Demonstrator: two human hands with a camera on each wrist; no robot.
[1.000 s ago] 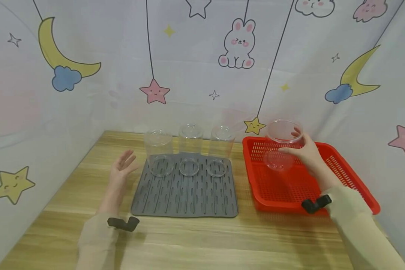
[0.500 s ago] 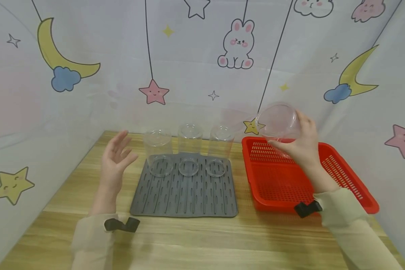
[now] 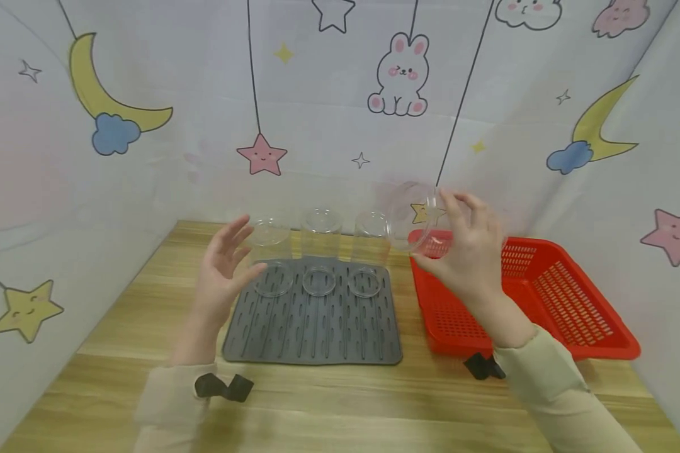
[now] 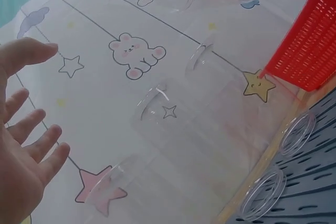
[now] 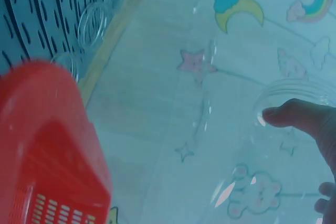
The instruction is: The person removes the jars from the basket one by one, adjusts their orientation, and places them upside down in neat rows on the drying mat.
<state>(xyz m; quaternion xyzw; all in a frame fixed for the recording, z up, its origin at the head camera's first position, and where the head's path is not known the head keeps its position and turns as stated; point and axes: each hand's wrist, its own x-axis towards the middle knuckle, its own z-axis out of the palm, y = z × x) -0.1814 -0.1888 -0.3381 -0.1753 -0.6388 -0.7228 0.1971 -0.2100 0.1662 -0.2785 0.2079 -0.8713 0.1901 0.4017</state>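
My right hand [image 3: 473,251] grips a clear jar [image 3: 409,217] above the left part of the red basket. The jar is tipped on its side, its ringed end facing left. In the right wrist view the thumb [image 5: 296,114] presses near the jar's ringed rim [image 5: 286,88]. My left hand [image 3: 220,270] hovers with spread, relaxed fingers by the left edge of the grey mat [image 3: 317,336], holding nothing. Three clear jars stand upright in a row at the mat's back: left [image 3: 272,242], middle [image 3: 320,239] and right [image 3: 371,242]. The left jar is partly behind my left fingers.
The red slotted basket [image 3: 592,296] stands on the wooden table [image 3: 340,402], right of the mat. A white curtain [image 3: 328,107] printed with stars, moons and a rabbit hangs behind the table and at both sides.
My right hand has lifted the jar out of the basket, tipped it sideways and brought it left. My left hand has turned and shifted right, towards the leftmost jar.
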